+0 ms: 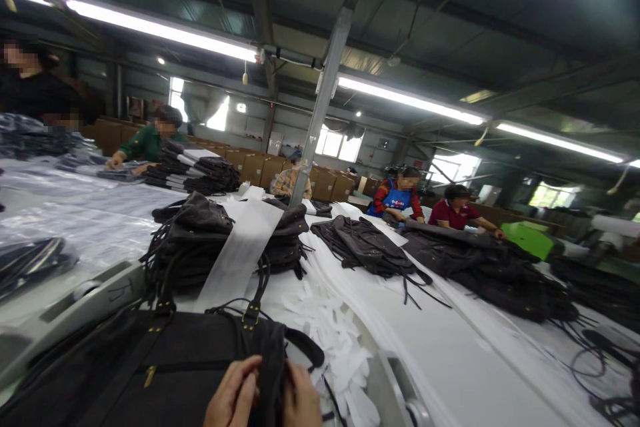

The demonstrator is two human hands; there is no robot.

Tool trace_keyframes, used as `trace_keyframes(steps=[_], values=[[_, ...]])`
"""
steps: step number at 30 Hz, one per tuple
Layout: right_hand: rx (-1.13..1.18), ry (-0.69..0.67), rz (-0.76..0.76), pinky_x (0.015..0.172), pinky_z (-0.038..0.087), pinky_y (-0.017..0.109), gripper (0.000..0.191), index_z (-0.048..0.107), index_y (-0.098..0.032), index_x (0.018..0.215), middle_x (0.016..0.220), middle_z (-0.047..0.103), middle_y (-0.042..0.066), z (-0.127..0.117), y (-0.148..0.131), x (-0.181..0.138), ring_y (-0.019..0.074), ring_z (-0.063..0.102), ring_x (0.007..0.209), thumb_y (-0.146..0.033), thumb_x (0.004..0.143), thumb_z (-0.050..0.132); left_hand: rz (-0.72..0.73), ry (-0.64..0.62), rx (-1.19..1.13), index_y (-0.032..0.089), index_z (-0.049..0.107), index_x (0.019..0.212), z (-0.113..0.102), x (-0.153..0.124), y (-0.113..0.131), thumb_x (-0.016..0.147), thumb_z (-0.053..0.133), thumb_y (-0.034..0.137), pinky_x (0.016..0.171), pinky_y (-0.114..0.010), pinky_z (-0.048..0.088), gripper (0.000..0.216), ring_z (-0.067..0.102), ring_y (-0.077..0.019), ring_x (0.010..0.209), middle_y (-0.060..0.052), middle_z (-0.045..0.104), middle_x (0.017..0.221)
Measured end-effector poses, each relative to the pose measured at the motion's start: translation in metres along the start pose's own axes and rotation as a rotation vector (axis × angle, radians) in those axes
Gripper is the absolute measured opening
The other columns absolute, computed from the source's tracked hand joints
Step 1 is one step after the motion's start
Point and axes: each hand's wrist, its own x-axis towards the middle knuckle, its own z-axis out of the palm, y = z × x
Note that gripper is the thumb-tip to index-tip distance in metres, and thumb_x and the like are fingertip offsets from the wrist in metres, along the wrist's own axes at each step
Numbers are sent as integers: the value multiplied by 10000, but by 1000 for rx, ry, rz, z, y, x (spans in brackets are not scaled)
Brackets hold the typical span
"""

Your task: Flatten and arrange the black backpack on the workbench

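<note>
Head view, only one. Bottom centre of the frame: left hand (234,395) and right hand (301,403), both cut off by the lower edge, close together with a fold of dark cloth between them. Left hand fingers (249,368) curled and pinching the edge of the black bag (150,363); right hand fingers pressed against the same fold from the other side, looks like a pinch too but partly hidden by cloth. Black bag lies flat across lower left and lower centre, brass zipper pull and buckles showing, straps (257,293) running up toward frame centre. Just behind it, centre left, a stack of black bags (200,240) with a white strip (240,253) draped over the top. Right of the hands, lower centre, a heap of white scraps (335,340) on the white table (450,353). Centre: another pile of dark bags (365,247); right of centre a bigger pile (495,273). Loose black cords (595,353) at lower right. Left side: clear plastic sheets (75,213) on the table. Background: worker in green (150,140) at upper left beside folded stacks (193,173), worker in blue apron (397,200) and worker in dark red shirt (457,212) right of centre, a person in black (35,90) at far left. Grey post (325,93) rises mid-frame, tube lights (160,30) overhead, cardboard boxes (260,167) along the back.
</note>
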Motion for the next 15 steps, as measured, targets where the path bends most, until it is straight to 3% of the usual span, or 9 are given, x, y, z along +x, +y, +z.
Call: trace_keyframes(steps=[2, 4, 7, 11, 15], values=[[-165, -67, -37, 999, 468, 411, 518, 601, -234, 1232, 1258, 612, 84, 11, -7, -1, 263, 557, 1177, -67, 785, 399, 98, -3, 108, 180, 590, 1240, 4, 4, -9, 872, 404, 587, 1069, -315, 406, 579, 526, -213, 1217, -110, 557, 1326], [-279, -125, 2, 1048, 416, 478, 594, 545, -205, 1295, 1336, 542, 110, 13, -18, -4, 291, 488, 1258, -11, 765, 359, 131, -117, 179, 170, 533, 1307, 7, 5, -18, 904, 311, 579, 1170, -353, 250, 615, 342, -208, 1376, -98, 405, 1473], [-94, -236, -29, 1097, 377, 438, 536, 481, -178, 1347, 1371, 507, 114, -13, -30, -5, 253, 462, 1287, -85, 836, 348, 143, -290, 236, 185, 446, 1377, 5, 3, -23, 922, 266, 558, 1190, -357, 179, 615, 250, -179, 1416, -64, 323, 1520], [114, -113, -29, 1105, 374, 429, 446, 542, -193, 1293, 1331, 550, 102, -52, -19, -23, 250, 487, 1263, -312, 873, 454, 79, -327, 233, 206, 259, 1463, -8, 2, -28, 935, 233, 534, 1193, -359, 118, 623, 160, -149, 1438, -13, 180, 1569], [99, -224, -165, 1058, 397, 453, 333, 632, -353, 1148, 1130, 685, -33, -43, -9, -69, 219, 597, 1122, -286, 830, 561, 119, -476, 489, 209, 240, 1467, -4, 18, -61, 932, 254, 494, 1195, -428, 136, 606, 111, -204, 1446, -9, 155, 1562]])
